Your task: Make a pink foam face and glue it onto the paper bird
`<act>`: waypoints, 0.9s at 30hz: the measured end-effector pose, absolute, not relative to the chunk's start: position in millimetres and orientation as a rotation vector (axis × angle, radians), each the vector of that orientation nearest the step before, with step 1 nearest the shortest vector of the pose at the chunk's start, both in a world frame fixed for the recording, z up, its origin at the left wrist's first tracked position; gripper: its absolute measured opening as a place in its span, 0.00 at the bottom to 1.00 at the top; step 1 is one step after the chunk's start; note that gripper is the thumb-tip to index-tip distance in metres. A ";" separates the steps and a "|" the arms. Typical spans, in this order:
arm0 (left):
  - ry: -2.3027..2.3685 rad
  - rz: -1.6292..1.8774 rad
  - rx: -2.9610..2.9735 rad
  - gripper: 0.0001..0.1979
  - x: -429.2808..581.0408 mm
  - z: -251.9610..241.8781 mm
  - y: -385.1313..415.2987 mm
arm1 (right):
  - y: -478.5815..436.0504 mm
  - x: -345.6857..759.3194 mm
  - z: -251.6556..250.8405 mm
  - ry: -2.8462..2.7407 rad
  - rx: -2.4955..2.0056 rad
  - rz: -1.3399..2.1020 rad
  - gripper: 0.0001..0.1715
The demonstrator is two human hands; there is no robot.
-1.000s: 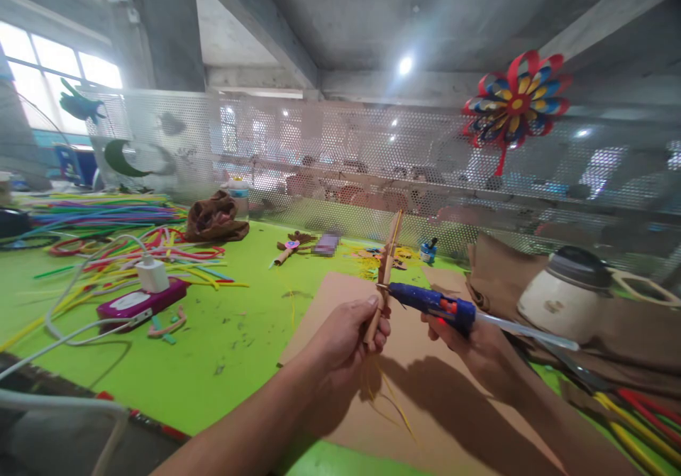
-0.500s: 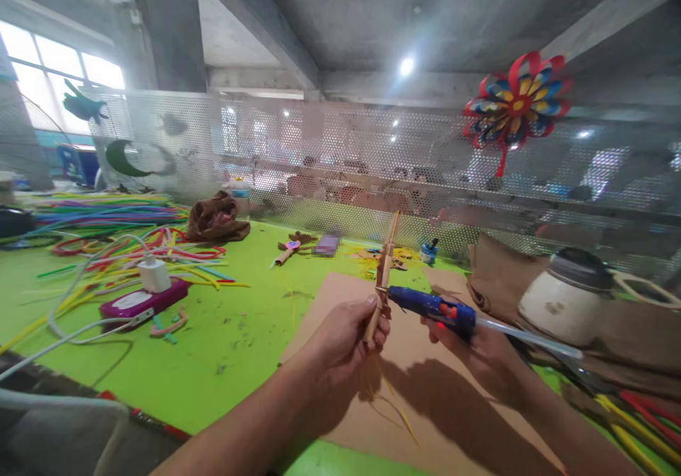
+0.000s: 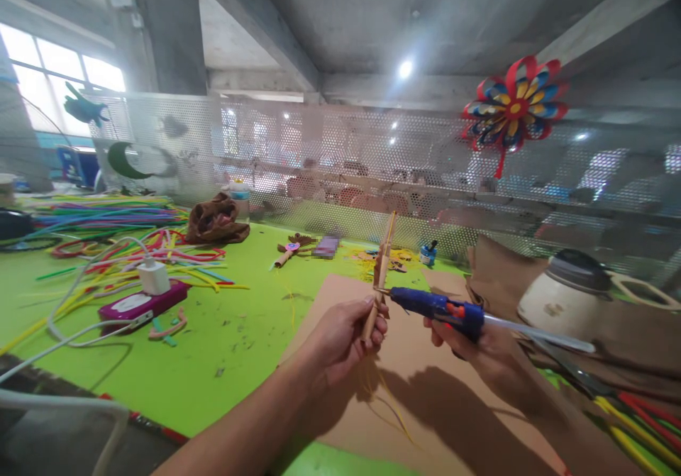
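Note:
My left hand (image 3: 340,334) is closed round the lower end of a thin wooden stick craft (image 3: 381,267), held upright and tilted a little to the right, with brown paper pieces on it. Yellow strands hang below the hand. My right hand (image 3: 468,345) grips a blue hot glue gun (image 3: 439,307) with a clear glue stick out the back. Its nozzle touches the stick just above my left fingers. Both hands hover over a brown cardboard sheet (image 3: 425,398) on the green table (image 3: 213,341).
Coloured strips (image 3: 106,235) lie in heaps at the left, near a magenta power bank with a white plug (image 3: 143,299) and cable. A white pot (image 3: 567,295) stands on brown paper at right. A perforated screen (image 3: 345,164) with a paper pinwheel (image 3: 513,107) closes the back.
The glue gun and my right hand have shifted slightly right and down; the stick stays in my left hand with the nozzle still against it.

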State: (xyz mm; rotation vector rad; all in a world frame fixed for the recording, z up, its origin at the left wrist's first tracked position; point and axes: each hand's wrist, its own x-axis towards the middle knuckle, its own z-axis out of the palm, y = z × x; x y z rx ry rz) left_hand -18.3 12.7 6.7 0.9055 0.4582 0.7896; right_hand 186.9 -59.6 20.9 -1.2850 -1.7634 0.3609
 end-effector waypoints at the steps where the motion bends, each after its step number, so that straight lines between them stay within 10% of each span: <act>1: 0.459 0.798 0.912 0.11 -18.3 6.4 13.0 | -59.8 188.7 21.6 -1.758 -1.284 0.375 0.16; 27: 0.435 0.986 1.025 0.12 -23.5 18.0 14.0 | 9.2 220.2 -39.7 -1.917 -1.575 -0.276 0.18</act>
